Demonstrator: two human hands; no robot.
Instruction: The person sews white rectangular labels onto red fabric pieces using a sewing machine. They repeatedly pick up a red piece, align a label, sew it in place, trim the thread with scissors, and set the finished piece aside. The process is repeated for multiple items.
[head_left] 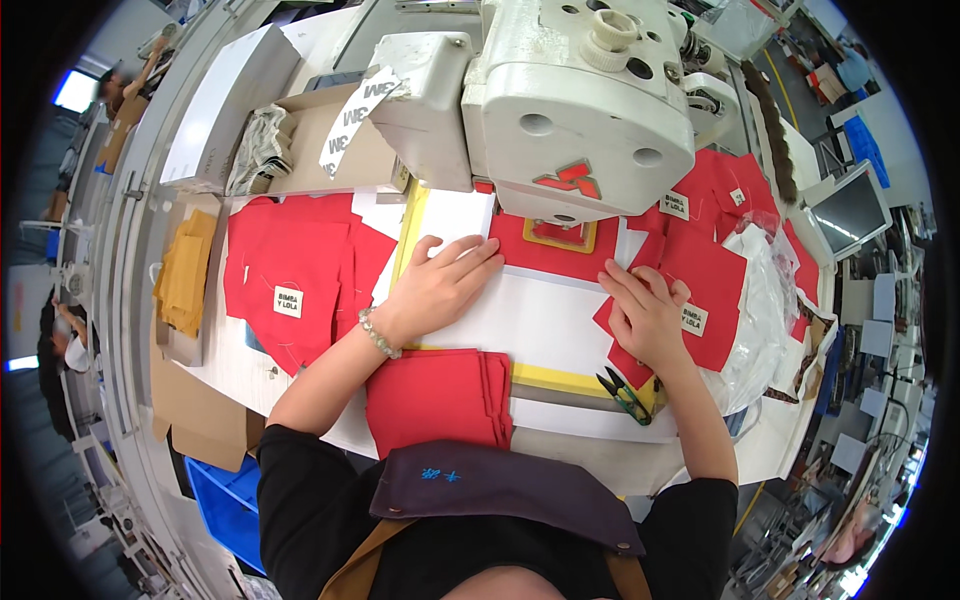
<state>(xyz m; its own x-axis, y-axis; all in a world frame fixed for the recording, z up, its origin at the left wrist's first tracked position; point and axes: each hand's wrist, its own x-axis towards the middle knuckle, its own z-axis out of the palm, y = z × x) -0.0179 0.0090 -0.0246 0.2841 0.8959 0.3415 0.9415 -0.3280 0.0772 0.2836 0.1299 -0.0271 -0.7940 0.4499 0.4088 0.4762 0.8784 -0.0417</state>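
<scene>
Head view: the left hand [440, 285] is laid flat, fingers spread and clamped on nothing, on a white template sheet [530, 320] that rests on the worktop [600, 460] just near of a white sewing machine [570, 110]. The right hand [645, 315] is pressed down, fingers together and slightly curled, on a red fabric piece [715, 285] at the right edge of that sheet; nothing is gripped by it either, as far as can be seen. The two hands are held well apart. Under the machine head a red piece [555, 250] with a yellow-bordered frame is seen lying, apparently positioned for stitching; whether any seam has been sewn cannot be told. Just near of the right hand, green thread snips [628, 398] are laid on a yellow board. A folded stack of red fabric [435, 395] is placed near, between the forearms, judged to be waiting. To the left, red pieces with white labels [290, 285] are spread out, and more labelled pieces [700, 200] are piled to the right beside a clear plastic bag [765, 300]. Much work is judged to remain.
</scene>
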